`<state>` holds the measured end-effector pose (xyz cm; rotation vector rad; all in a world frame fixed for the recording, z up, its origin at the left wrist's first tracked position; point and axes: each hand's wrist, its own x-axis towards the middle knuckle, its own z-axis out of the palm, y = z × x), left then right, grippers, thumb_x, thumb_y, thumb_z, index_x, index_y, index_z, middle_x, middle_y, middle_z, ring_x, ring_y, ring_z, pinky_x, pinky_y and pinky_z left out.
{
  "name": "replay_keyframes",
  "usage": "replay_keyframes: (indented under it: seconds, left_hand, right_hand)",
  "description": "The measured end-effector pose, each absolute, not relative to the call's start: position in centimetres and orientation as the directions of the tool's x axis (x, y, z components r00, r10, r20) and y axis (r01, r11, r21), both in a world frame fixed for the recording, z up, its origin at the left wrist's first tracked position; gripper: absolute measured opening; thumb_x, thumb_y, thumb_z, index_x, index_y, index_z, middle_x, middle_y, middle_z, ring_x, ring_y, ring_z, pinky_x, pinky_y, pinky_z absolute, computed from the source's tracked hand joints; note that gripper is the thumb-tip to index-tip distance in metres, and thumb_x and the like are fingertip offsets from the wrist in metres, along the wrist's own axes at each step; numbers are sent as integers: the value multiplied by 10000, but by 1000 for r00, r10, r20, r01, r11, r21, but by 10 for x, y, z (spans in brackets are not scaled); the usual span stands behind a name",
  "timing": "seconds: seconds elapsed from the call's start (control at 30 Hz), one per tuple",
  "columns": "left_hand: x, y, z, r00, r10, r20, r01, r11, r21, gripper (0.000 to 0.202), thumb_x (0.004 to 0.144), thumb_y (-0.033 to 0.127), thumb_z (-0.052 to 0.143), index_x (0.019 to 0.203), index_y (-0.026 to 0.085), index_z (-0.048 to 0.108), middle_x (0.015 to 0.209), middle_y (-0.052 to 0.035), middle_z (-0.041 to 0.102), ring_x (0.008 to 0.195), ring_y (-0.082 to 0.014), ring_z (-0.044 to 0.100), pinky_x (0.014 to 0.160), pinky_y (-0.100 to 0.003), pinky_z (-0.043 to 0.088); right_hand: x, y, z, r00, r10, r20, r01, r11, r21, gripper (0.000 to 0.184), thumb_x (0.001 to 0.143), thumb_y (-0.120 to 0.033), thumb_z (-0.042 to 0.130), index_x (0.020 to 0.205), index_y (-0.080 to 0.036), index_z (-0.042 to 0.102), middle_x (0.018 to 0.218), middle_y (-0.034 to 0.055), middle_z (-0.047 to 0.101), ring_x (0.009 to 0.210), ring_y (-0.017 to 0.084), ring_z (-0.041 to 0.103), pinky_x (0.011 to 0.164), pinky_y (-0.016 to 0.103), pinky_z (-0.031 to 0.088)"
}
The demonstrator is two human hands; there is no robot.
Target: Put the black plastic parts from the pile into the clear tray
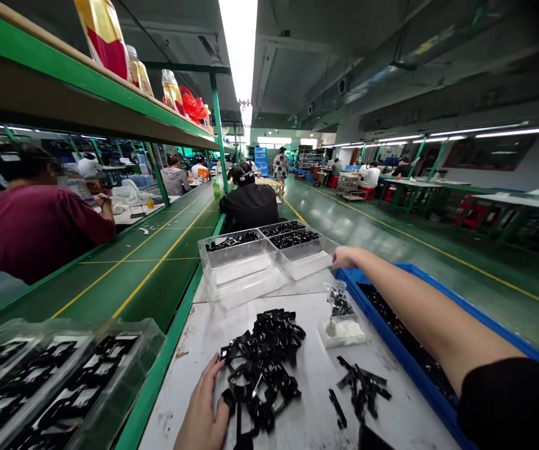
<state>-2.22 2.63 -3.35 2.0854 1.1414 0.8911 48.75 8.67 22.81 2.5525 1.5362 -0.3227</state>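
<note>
My left hand [206, 403] rests on the white tabletop [175, 381] against the left side of a loose pile of black plastic parts [269, 369]. Its thumb and fingers are apart, with the fingertips touching the pile's edge. My right hand [345, 257] reaches far forward, fingers closed at the right corner of a clear plastic tray [250, 275]. The tray's back compartments hold small black parts [295, 239], and its front ones show white bottoms. Short black strips [363, 386] lie in a small heap right of the pile.
A blue bin [410, 270] with black parts lies under my right forearm. A small white box [343, 331] stands beside a clear bag of metal bits [339, 301]. At left run a green conveyor belt [157, 256] and filled clear trays [63, 381]. Co-workers [253, 203] sit ahead and left.
</note>
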Motion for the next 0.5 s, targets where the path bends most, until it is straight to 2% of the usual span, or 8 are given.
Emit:
replay_keyframes:
  seconds: [0.1,0.23,0.33,0.5]
  left_hand:
    - [-22,27,-33,406,878,253,470,-438,766,602,924,271,578,1515,155,579,1689,-204,496,1565,-395,496,1300,-636,405]
    - [-22,28,-34,365,891,269,466,-425,776,590,948,313,539,1518,162,551,1690,-192,496,1577,-399,476,1302,-654,393]
    - [-22,28,-31,388,889,244,480,-420,770,579,973,316,510,1528,151,520,1694,-201,483,1586,-396,462,1318,-659,360]
    - [-21,27,-22,387,893,232,479,-409,777,572,958,321,537,1505,156,533,1680,-203,496,1578,-395,474,1321,-649,360]
  right_hand:
    - [494,55,193,473,777,-415,843,-537,-46,346,1049,-403,706,1298,-165,681,1247,89,719,1033,222,733,881,412,659]
    - [488,40,156,447,768,-458,804,-570,-171,345,1058,-432,689,1272,-161,683,1179,78,727,953,195,731,826,376,655]
    - [496,31,158,433,809,-398,797,-549,-250,291,1052,-415,699,1177,-152,699,1085,53,727,882,171,714,777,339,638]
    - [528,-12,207,404,897,-177,842,-440,-312,277,1019,-426,726,984,-154,684,927,7,684,797,155,651,745,312,569]
